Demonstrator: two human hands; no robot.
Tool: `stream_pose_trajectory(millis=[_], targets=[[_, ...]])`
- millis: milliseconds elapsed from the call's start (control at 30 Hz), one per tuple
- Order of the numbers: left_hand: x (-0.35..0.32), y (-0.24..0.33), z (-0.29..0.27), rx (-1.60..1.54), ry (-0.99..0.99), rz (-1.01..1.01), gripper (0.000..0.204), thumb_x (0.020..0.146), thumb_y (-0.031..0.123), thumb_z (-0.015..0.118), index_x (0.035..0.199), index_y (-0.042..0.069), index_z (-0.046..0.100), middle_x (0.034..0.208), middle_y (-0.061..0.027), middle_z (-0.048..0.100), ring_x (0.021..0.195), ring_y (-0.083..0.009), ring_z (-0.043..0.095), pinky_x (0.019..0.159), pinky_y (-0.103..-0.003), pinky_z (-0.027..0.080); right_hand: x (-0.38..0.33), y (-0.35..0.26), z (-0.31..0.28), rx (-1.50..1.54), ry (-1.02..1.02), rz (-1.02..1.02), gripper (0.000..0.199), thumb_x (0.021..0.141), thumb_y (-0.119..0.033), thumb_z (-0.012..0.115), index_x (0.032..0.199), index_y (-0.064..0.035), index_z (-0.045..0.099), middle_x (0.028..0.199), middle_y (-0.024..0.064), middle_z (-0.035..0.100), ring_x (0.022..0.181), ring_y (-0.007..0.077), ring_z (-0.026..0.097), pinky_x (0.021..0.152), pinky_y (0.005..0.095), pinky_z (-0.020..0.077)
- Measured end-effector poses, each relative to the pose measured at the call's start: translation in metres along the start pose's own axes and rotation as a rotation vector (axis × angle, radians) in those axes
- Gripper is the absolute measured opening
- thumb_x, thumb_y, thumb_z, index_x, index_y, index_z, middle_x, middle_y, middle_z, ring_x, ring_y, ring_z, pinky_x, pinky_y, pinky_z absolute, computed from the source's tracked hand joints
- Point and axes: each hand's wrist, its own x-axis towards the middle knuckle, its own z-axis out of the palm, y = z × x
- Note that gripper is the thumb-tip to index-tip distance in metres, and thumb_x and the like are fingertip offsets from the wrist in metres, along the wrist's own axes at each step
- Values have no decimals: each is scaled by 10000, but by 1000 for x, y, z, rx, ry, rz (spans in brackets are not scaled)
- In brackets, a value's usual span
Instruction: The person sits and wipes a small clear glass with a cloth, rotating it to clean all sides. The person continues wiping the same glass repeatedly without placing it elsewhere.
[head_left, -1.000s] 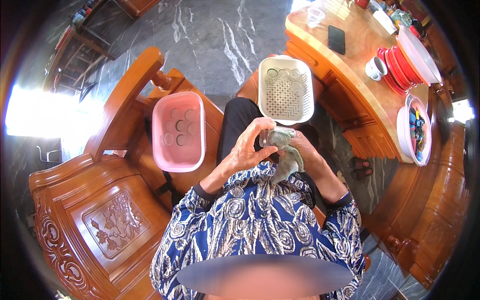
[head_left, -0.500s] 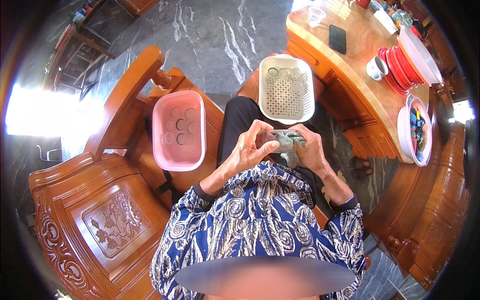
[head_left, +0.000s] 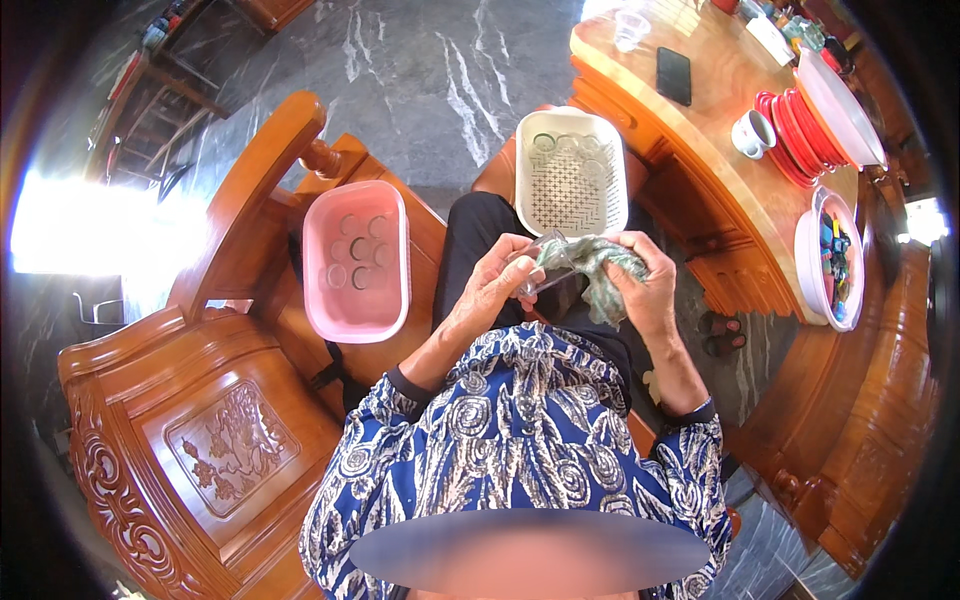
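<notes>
Sits by a carved wooden chair (head_left: 240, 450) and holds one clear glass (head_left: 552, 272) in front of the body, in the curled fingers of the left hand (head_left: 497, 283), while pinching one gray-green cloth (head_left: 605, 282) between thumb and fingers of the right hand (head_left: 648, 285), against the right side of the glass; cannot tell how far into the mouth. Has at left, on a wooden seat (head_left: 425, 230), one pink basin (head_left: 355, 315) with about seven round glasses (head_left: 361, 248) on its bottom. Faces, on the far side, one white perforated basket (head_left: 555, 200) with at least four clear vessels (head_left: 568, 145) at its far end, too overlapped for an exact count, and blocks part of its near rim with hands and cloth. Has at right a wooden table (head_left: 630, 75) bearing one dark phone (head_left: 674, 76), one clear cup (head_left: 629, 30), one white mug (head_left: 751, 135), several red rounds (head_left: 792, 140) tipped on edge against one pale basin (head_left: 840, 115), and, at near right, one smaller tub (head_left: 812, 260) of colored pieces (head_left: 835, 245). Includes two slippers (head_left: 723, 345) on the floor (head_left: 420, 100).
</notes>
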Motion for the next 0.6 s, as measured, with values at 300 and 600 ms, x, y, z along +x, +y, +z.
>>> stream_pose_trajectory(millis=[300,600], targets=[[-1,14,2,93,-78,103,367,968,350,528,1182,55,483,795,-3,526,548,-30,448,459,-181,371,-20,-8,14,363,-497,108,458,797,-72,599,1238,42,550,1108,86,597,976,136,561,861,267,441],[-1,27,5,185,-124,159,367,973,390,499,1164,78,468,775,26,491,561,-23,364,477,-173,301,-27,-7,24,525,-587,260,645,843,-152,667,1417,-38,394,1253,36,537,1067,87,497,923,245,400]])
